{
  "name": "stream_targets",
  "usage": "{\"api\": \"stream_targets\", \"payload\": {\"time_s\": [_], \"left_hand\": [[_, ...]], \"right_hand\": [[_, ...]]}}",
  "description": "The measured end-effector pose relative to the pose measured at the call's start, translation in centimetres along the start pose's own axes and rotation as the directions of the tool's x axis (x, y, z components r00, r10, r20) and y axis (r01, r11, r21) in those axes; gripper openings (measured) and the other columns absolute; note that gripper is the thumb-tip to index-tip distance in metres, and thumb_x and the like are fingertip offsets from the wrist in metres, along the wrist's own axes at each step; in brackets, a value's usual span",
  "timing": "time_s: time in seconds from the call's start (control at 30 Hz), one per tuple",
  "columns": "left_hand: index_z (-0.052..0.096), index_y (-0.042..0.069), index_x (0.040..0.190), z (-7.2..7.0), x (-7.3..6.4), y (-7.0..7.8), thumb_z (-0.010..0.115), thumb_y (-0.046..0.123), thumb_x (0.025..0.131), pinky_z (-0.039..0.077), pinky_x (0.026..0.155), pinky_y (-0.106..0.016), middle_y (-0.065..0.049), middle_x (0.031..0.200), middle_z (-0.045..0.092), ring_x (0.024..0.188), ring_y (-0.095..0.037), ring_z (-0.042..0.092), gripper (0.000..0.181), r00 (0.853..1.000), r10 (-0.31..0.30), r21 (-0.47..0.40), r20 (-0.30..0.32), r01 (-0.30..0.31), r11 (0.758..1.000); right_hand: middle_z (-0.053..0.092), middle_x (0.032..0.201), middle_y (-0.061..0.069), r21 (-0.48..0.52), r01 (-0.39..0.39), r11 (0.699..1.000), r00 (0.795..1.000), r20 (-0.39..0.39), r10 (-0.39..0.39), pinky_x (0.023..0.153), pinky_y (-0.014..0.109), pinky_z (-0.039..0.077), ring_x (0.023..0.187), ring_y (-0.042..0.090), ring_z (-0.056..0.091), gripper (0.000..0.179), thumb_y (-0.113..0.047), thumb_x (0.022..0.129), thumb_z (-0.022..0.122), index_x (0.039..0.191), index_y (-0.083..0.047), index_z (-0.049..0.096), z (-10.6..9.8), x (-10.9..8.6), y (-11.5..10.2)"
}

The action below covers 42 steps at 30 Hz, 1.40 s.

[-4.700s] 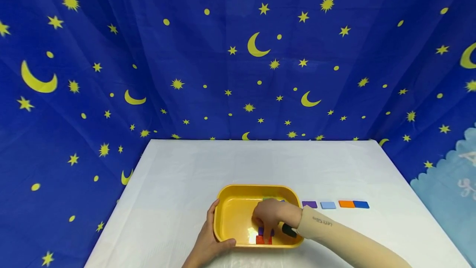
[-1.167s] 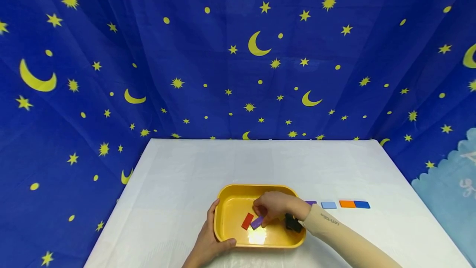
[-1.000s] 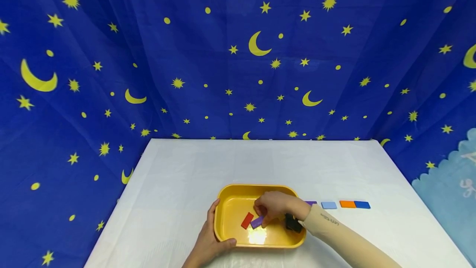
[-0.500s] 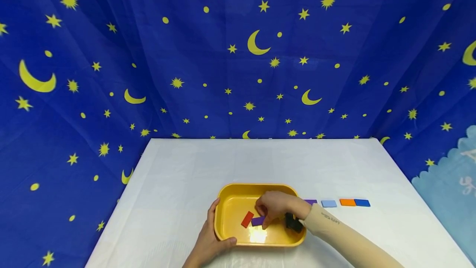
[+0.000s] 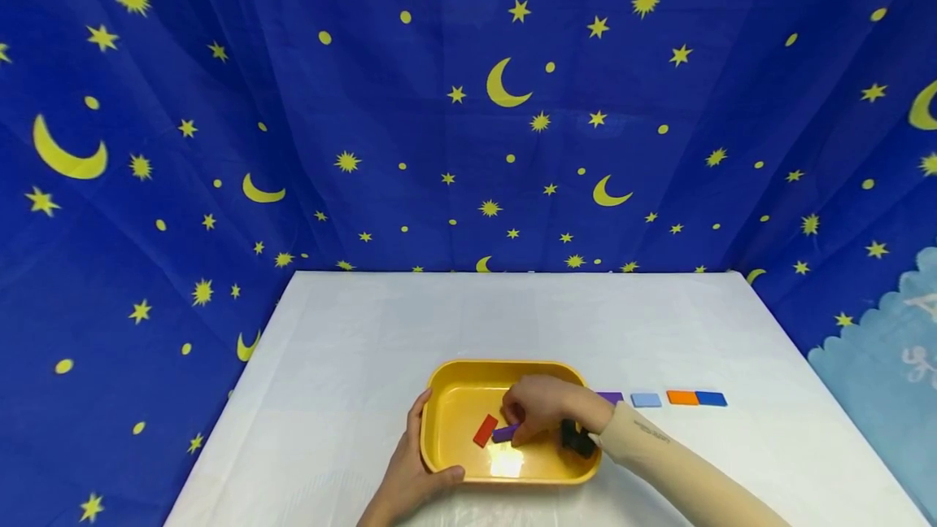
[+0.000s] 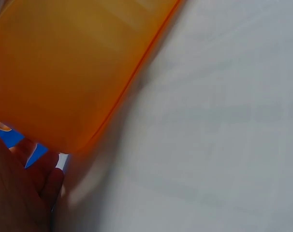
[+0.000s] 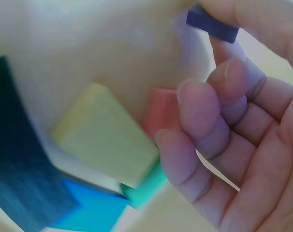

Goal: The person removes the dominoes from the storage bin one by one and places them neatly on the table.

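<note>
My left hand (image 5: 413, 470) holds a yellow plastic tub (image 5: 505, 363) at its left end, thumb on the front rim and fingers along the outer side. In the left wrist view, its fingers lie close beside the tub's orange-looking wall (image 6: 79, 72). Inside the tub, my right hand (image 5: 538, 405) pinches a small purple block (image 5: 503, 434) between thumb and index finger. That block (image 7: 212, 23) appears dark at the fingertips in the right wrist view, the other fingers curled. A red block (image 5: 485, 431) lies on the tub floor just left of the purple one.
In the right wrist view, a pale yellow-green block (image 7: 108, 137), a pink-red block (image 7: 161, 111), a green block (image 7: 146, 186) and a blue block (image 7: 91, 205) lie below the hand. Purple (image 5: 610, 398), light blue (image 5: 646, 400), orange (image 5: 682, 398) and blue (image 5: 711, 398) blocks lie right of the tub.
The red and purple blocks have shifted from the tub's front toward its middle. The right hand now pinches the purple block and has turned and tilted it. The left hand keeps its place.
</note>
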<state>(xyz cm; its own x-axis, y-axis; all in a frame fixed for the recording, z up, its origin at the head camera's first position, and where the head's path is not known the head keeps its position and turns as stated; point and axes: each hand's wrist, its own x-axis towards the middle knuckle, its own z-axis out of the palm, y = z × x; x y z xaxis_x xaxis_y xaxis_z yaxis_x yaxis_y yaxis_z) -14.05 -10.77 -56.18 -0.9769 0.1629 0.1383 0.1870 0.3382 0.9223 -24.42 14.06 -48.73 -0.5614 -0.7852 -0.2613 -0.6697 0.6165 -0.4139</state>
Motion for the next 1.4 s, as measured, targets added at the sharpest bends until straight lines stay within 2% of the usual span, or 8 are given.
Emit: {"api": "stream_targets", "payload": {"time_s": [0.33,0.47,0.53,0.67,0.9,1.0,1.3,1.4], "left_hand": [[0.012,0.031,0.15,0.1,-0.1,-0.4,0.084,0.031,0.066,0.043,0.088,-0.038,-0.017,0.141,0.039,0.114,-0.026,0.049,0.111,1.0,-0.006,-0.005,-0.009,0.006,1.0],[0.013,0.032,0.15,0.1,-0.1,-0.4,0.084,0.03,0.065,0.043,0.086,-0.036,-0.015,0.139,0.041,0.111,-0.024,0.051,0.111,1.0,-0.002,-0.012,-0.009,0.002,1.0],[0.013,0.032,0.15,0.1,0.0,-0.3,0.084,0.029,0.065,0.044,0.085,-0.036,-0.014,0.139,0.041,0.11,-0.024,0.052,0.111,1.0,-0.004,-0.016,-0.005,0.003,1.0],[0.013,0.032,0.15,0.0,-0.1,-0.3,0.084,0.029,0.065,0.044,0.084,-0.036,-0.015,0.14,0.04,0.11,-0.024,0.051,0.111,1.0,-0.013,-0.015,-0.007,0.013,1.0],[0.013,0.034,0.15,0.1,-0.2,-0.4,0.085,0.029,0.065,0.043,0.088,-0.038,-0.015,0.142,0.038,0.115,-0.024,0.048,0.111,0.999,-0.041,-0.018,-0.016,0.041,0.999],[0.012,0.035,0.15,0.3,-0.3,-0.4,0.084,0.029,0.066,0.042,0.088,-0.04,-0.015,0.143,0.037,0.115,-0.024,0.048,0.111,0.999,-0.05,-0.033,-0.007,0.05,0.998],[0.012,0.036,0.15,0.3,-0.2,-0.4,0.084,0.031,0.065,0.042,0.087,-0.041,-0.016,0.143,0.037,0.114,-0.025,0.048,0.111,1.0,-0.03,-0.011,-0.01,0.029,1.0],[0.012,0.034,0.15,0.2,0.0,-0.4,0.084,0.03,0.066,0.043,0.088,-0.038,-0.015,0.142,0.038,0.114,-0.024,0.049,0.111,1.0,-0.017,-0.02,-0.004,0.016,1.0]], "right_hand": [[0.043,0.062,-0.012,0.116,0.046,0.992,0.981,-0.193,-0.023,0.055,0.022,0.033,0.057,0.003,0.04,0.017,-0.021,0.085,0.072,0.077,-0.019,0.057,-2.1,-1.8,0.2],[0.045,0.064,-0.01,0.218,0.041,0.975,0.958,-0.286,0.024,0.055,0.023,0.035,0.059,0.004,0.042,0.014,-0.024,0.086,0.071,0.081,-0.019,0.06,-2.8,-3.6,1.1],[0.047,0.066,-0.01,0.259,0.037,0.965,0.936,-0.348,0.057,0.055,0.023,0.036,0.06,0.006,0.044,0.012,-0.025,0.087,0.071,0.084,-0.018,0.061,-3.2,-4.8,1.8],[0.05,0.073,-0.007,0.311,0.019,0.95,0.866,-0.48,0.14,0.058,0.025,0.041,0.065,0.01,0.047,0.008,-0.021,0.087,0.071,0.088,-0.016,0.065,-4.0,-7.3,3.3],[0.052,0.077,-0.002,0.304,-0.173,0.937,0.661,-0.67,0.339,0.059,0.025,0.043,0.07,0.015,0.049,0.01,-0.018,0.085,0.073,0.088,-0.01,0.068,-4.4,-12.3,6.7],[0.052,0.077,-0.001,0.299,-0.275,0.914,0.589,-0.699,0.406,0.059,0.026,0.042,0.07,0.016,0.049,0.013,-0.021,0.084,0.074,0.087,-0.009,0.069,-4.0,-14.6,8.1],[0.053,0.079,0.006,0.388,-0.459,0.799,0.457,-0.669,0.587,0.055,0.027,0.038,0.068,0.018,0.047,0.034,-0.035,0.089,0.067,0.091,-0.001,0.067,-2.4,-20.6,12.3],[0.055,0.081,0.008,0.427,-0.489,0.761,0.43,-0.641,0.636,0.053,0.028,0.039,0.065,0.017,0.049,0.039,-0.036,0.091,0.064,0.094,0.002,0.066,-1.7,-22.1,13.5]]}}
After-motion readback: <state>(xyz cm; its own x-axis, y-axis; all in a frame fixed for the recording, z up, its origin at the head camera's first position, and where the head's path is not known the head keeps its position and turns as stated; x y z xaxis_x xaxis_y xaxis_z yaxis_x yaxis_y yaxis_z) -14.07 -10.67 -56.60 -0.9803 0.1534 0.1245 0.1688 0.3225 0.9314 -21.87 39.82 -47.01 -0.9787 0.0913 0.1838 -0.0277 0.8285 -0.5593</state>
